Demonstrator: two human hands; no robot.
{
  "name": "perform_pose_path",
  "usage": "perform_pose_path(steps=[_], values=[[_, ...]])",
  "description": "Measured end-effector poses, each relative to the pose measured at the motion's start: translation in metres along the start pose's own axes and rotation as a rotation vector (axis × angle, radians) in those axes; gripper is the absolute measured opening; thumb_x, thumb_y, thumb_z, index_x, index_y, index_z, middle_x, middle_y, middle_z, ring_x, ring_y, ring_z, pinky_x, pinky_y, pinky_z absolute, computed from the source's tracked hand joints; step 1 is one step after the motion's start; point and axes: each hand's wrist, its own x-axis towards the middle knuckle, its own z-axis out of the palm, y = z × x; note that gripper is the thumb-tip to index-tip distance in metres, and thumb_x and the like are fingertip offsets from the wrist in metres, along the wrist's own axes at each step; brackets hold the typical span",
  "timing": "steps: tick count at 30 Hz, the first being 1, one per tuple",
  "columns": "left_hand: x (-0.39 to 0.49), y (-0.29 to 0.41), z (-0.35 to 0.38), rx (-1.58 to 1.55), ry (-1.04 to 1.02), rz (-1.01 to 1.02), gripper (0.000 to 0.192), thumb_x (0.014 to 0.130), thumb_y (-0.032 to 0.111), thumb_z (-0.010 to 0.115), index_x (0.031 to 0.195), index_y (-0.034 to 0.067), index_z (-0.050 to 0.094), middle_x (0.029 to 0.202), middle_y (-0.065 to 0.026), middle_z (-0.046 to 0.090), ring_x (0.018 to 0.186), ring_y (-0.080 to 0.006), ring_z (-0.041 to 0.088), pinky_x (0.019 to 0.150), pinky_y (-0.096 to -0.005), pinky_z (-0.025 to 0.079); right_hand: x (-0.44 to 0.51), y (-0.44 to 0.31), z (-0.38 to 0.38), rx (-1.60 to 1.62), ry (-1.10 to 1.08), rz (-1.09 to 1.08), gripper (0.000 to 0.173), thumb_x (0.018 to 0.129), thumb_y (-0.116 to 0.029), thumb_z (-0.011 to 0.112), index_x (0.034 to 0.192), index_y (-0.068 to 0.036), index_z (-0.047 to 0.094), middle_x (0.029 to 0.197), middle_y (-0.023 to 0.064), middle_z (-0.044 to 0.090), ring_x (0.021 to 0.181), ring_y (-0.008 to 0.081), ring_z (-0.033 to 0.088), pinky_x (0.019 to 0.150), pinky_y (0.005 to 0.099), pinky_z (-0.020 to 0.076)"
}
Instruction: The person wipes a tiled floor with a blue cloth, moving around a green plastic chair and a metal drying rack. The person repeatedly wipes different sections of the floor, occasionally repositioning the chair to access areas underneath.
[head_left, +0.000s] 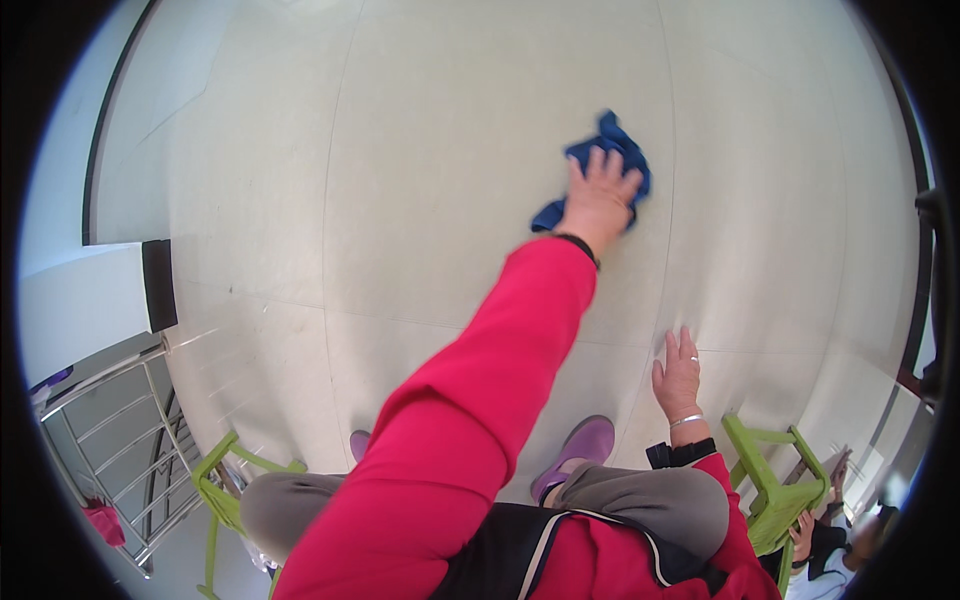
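My left hand (601, 193) presses down on a crumpled blue cloth (636, 161) on the pale tiled floor (450, 165). Its fingers are spread over the fabric, and the far corner of the cloth sticks out past them. Lower on the right, my right hand (678, 379) holds nothing and has its fingers apart. It is close to the floor near a tile joint, wearing a ring and a bracelet; whether it touches the tile I cannot tell. My left arm, in a red sleeve, crosses in front of my body.
Purple shoes (585, 442) are below my knees. Green plastic stools stand at the left (214, 476) and right (780, 487). Another person's hand (802, 534) is by the right stool. A metal railing (124, 442) and a dark-based wall corner (158, 285) edge the left side.
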Motion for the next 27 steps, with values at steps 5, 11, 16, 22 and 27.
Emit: perform_pose_path(steps=[5, 11, 16, 22, 27], values=[[-0.018, -0.102, -0.027, -0.004, 0.021, -0.333, 0.066, 0.081, 0.04, 0.055, 0.139, 0.021, 0.029, 0.148, -0.0144, 0.018, 0.135, -0.0381, 0.017, 0.102, -0.063, 0.016, -0.003, 0.001, 0.005, -0.039, -0.009, -0.003, 0.058, 0.072, -0.011, 0.063, 0.126, -0.002, 0.043, 0.135, 0.0242, 0.034, 0.117, 0.0396, 0.041, 0.096, 0.0435, 0.038], [-0.202, -0.165, -0.021, 0.078, -0.076, -0.862, 0.076, 0.077, 0.041, 0.059, 0.141, 0.019, 0.023, 0.144, -0.0192, 0.023, 0.131, -0.0415, 0.023, 0.101, -0.0581, 0.026, -0.006, 0.0, 0.013, -0.032, 0.06, -0.002, 0.06, 0.071, -0.01, 0.063, 0.127, -0.001, 0.042, 0.135, 0.0241, 0.034, 0.116, 0.0392, 0.042, 0.095, 0.0439, 0.0385], [-0.274, -0.221, -0.044, -0.059, -0.034, -1.141, 0.058, 0.071, 0.018, 0.061, 0.127, 0.012, 0.044, 0.117, -0.0248, 0.049, 0.105, -0.04, 0.052, 0.09, -0.0434, 0.043, -0.001, 0.002, 0.007, -0.029, -0.016, -0.005, 0.061, 0.071, -0.01, 0.063, 0.127, -0.001, 0.042, 0.135, 0.0238, 0.034, 0.116, 0.0389, 0.042, 0.096, 0.0433, 0.0381], [-0.223, -0.171, -0.054, -0.147, 0.409, -0.507, 0.052, 0.067, 0.009, 0.061, 0.118, 0.011, 0.053, 0.108, -0.0152, 0.057, 0.099, -0.0335, 0.053, 0.087, -0.0401, 0.043, -0.004, 0.005, 0.011, -0.023, 0.036, -0.012, 0.061, 0.072, -0.011, 0.063, 0.128, -0.002, 0.041, 0.136, 0.0225, 0.034, 0.116, 0.0384, 0.042, 0.097, 0.0424, 0.0372], [-0.224, -0.036, -0.008, -0.219, -0.048, 0.405, 0.029, 0.073, 0.01, 0.055, 0.101, 0.017, 0.058, 0.088, -0.0059, 0.052, 0.081, -0.0247, 0.053, 0.071, -0.0385, 0.043, -0.002, 0.016, 0.022, 0.091, 0.2, 0.083, 0.056, 0.075, -0.008, 0.059, 0.128, -0.002, 0.041, 0.135, 0.0211, 0.037, 0.118, 0.0377, 0.041, 0.098, 0.0421, 0.0372]])
